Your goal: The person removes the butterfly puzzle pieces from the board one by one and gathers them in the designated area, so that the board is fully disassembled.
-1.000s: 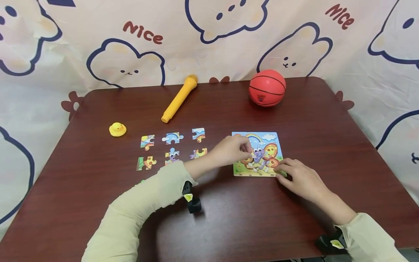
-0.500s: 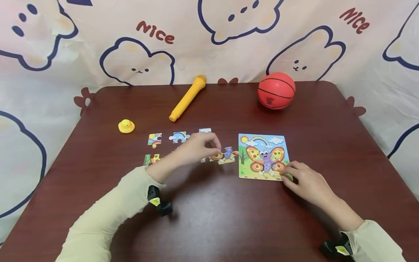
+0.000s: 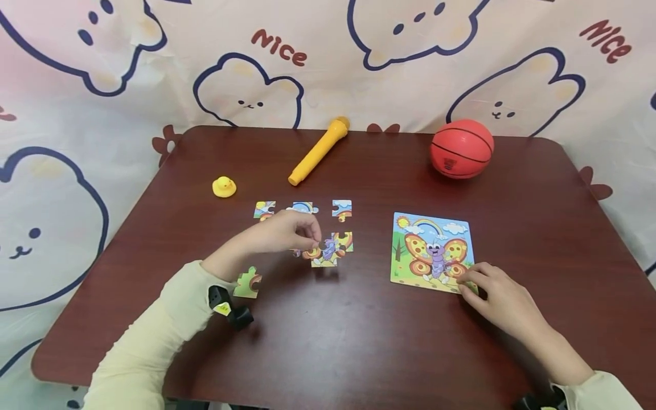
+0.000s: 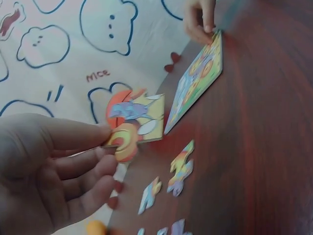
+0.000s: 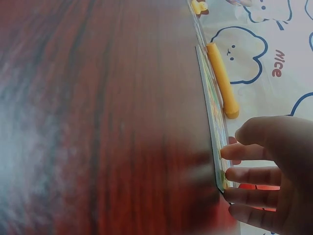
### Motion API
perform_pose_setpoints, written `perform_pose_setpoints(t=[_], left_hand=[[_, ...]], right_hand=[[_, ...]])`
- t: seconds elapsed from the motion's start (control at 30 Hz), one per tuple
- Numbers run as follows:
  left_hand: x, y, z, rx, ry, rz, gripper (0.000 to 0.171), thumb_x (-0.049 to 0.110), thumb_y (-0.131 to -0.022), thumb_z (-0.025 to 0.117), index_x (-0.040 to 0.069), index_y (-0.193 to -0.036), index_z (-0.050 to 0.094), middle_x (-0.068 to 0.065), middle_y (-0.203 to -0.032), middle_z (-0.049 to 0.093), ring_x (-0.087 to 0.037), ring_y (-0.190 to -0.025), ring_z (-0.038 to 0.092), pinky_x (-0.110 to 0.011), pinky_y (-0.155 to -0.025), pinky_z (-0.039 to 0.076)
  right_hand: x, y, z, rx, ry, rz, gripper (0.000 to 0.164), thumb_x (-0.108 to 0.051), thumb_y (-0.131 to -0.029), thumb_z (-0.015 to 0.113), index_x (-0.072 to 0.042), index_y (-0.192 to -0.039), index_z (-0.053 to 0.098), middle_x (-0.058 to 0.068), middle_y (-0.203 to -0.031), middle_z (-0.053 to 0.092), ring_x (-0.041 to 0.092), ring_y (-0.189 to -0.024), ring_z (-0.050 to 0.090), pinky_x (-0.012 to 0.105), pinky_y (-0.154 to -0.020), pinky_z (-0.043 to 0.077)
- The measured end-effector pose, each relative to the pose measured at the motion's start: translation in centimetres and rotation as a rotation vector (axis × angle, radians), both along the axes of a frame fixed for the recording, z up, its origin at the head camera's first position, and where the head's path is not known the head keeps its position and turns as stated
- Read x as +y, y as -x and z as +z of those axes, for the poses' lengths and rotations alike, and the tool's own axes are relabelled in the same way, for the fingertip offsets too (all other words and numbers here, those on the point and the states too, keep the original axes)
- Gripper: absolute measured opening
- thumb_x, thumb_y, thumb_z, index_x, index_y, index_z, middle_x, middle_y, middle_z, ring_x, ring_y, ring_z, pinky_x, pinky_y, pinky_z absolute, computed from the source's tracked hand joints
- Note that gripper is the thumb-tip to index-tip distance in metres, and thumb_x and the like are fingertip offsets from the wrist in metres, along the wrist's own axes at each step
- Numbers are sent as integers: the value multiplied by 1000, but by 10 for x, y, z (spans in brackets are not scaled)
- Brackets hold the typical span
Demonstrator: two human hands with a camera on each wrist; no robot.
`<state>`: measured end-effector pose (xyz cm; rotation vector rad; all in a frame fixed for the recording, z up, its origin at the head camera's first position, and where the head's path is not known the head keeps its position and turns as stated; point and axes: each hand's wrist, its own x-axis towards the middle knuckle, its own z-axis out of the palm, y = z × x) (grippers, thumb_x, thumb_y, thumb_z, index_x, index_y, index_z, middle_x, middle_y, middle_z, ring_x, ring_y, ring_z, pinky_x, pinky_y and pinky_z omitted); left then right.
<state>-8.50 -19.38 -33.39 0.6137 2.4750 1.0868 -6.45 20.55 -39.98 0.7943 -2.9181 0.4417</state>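
My left hand (image 3: pixel 279 232) pinches a jigsaw piece (image 4: pixel 142 117) between thumb and fingers. The piece shows orange wing spots, a purple body and a yellow edge. In the head view it hangs above the loose pieces, partly overlapping them. My right hand (image 3: pixel 504 299) rests with relaxed fingers on the lower right corner of a square butterfly picture board (image 3: pixel 405 267); the right wrist view shows its fingertips against the board (image 5: pixel 212 117). Loose jigsaw pieces lie around the left hand: a sun piece (image 3: pixel 263 208), a cloud piece (image 3: pixel 342 208) and a green piece (image 3: pixel 248 283). Others are partly hidden.
A yellow toy duck (image 3: pixel 224 187) sits behind the loose pieces. Farther back lie a yellow toy microphone (image 3: pixel 319 151) and a red toy basketball (image 3: pixel 462 149). The brown table (image 3: pixel 359 341) ends at a printed cloth backdrop (image 3: pixel 338 85).
My left hand has moved left from above the picture board to over the loose pieces, with the piece in it. My right hand stays at the board's corner. The head view has shifted.
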Motion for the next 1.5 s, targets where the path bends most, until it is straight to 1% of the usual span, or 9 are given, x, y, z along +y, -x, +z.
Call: perform_pose_setpoints(t=[0.13, 0.3, 0.43, 0.5, 0.67, 0.83, 1.07, 1.33, 1.5], left_hand=[[-7, 0, -1, -62, 56, -46, 6, 6, -82, 63, 7, -87, 61, 1, -76, 60, -15, -69, 55, -29, -64, 46], [-17, -3, -10, -130, 136, -76, 9, 5, -83, 60, 10, -90, 62, 2, -75, 60, -13, -66, 54, -28, -61, 45], [-25, -9, -18, -147, 178, -63, 8, 5, -82, 61, 10, -87, 64, 3, -75, 60, -12, -66, 53, -27, -60, 45], [-28, -11, -22, -137, 193, -55, 6, 5, -82, 62, 10, -85, 64, 3, -74, 59, -12, -64, 53, -27, -59, 45], [-28, -14, -31, -126, 205, -30, 5, 6, -80, 65, 10, -82, 62, 2, -69, 57, -13, -61, 52, -27, -56, 43], [-25, -17, -33, -148, 217, -12, 9, 4, -79, 65, 8, -80, 57, -1, -63, 55, -16, -55, 53, -27, -53, 42], [-23, -20, -35, -82, 270, -45, 8, 4, -77, 65, 5, -79, 57, 2, -61, 52, -10, -52, 50, -25, -52, 41], [-20, -26, -37, -9, 364, -18, 12, 8, -75, 68, 11, -81, 58, 3, -69, 52, -10, -61, 48, -25, -54, 40], [-17, -30, -37, 59, 432, -13, 12, 10, -74, 68, 12, -81, 59, 2, -75, 49, -12, -65, 46, -25, -56, 38]], right_hand=[[3, -4, -2, 27, 16, -2, 6, -18, -76, 66, -20, -82, 66, -1, -89, 56, 19, -80, 53, 33, -51, 41], [3, -5, -2, 52, 32, 9, 9, -17, -74, 68, -20, -82, 66, -2, -89, 56, 19, -80, 53, 34, -52, 41], [2, -3, -1, 57, 31, 19, 9, -16, -74, 68, -20, -82, 67, -2, -89, 56, 17, -78, 53, 32, -51, 40], [1, -2, -1, 56, 30, 24, 9, -16, -74, 68, -19, -83, 67, -2, -89, 56, 18, -78, 53, 32, -50, 40], [2, -2, -2, 67, 37, 33, 9, -15, -74, 68, -19, -82, 66, -1, -88, 56, 18, -78, 53, 33, -51, 41], [2, -2, -3, 74, 39, 38, 9, -15, -73, 68, -18, -81, 66, -1, -88, 56, 18, -77, 53, 32, -52, 41], [1, -1, -3, 64, 34, 36, 8, -17, -74, 69, -19, -81, 65, -1, -87, 56, 16, -75, 51, 31, -52, 40], [0, -1, -2, 48, 26, 29, 8, -17, -74, 68, -18, -81, 66, 0, -88, 56, 17, -77, 52, 32, -52, 40], [0, -1, -2, 59, 26, 32, 8, -16, -74, 68, -18, -81, 66, 0, -88, 56, 17, -76, 51, 31, -51, 40]])
